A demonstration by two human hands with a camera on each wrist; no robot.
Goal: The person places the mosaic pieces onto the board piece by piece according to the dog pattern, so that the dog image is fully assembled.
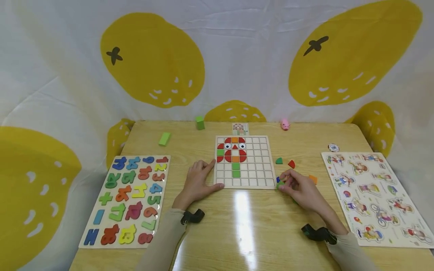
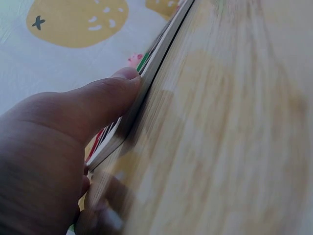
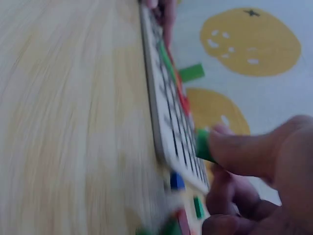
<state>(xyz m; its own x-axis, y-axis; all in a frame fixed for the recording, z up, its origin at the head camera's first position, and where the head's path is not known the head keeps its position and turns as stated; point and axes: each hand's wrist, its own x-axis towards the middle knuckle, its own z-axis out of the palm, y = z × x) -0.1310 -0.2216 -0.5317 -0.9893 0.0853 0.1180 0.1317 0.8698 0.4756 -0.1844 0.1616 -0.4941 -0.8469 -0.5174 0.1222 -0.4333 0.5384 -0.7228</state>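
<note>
A wooden grid board (image 1: 249, 182) lies mid-table, with red, orange and green pieces and two eye pieces set in its upper left squares. My left hand (image 1: 198, 182) rests at the board's lower left corner, thumb along the front edge and fingers by the left side. In the left wrist view the thumb (image 2: 105, 98) touches the board's rim. Near the lower right corner, my right hand (image 1: 300, 190) pinches a green piece (image 3: 203, 146) between thumb and fingertips. Beside that hand lie a blue piece (image 3: 177, 181) and an orange piece (image 1: 313, 179), partly covered.
Right of the board are a green quarter piece (image 1: 279, 160) and a red one (image 1: 291, 163). A picture card (image 1: 240, 129) touches the back. A number puzzle (image 1: 129, 203) stands left, a figure puzzle (image 1: 367, 195) right. Green blocks (image 1: 164, 139) and a pink pig (image 1: 285, 124) sit farther back.
</note>
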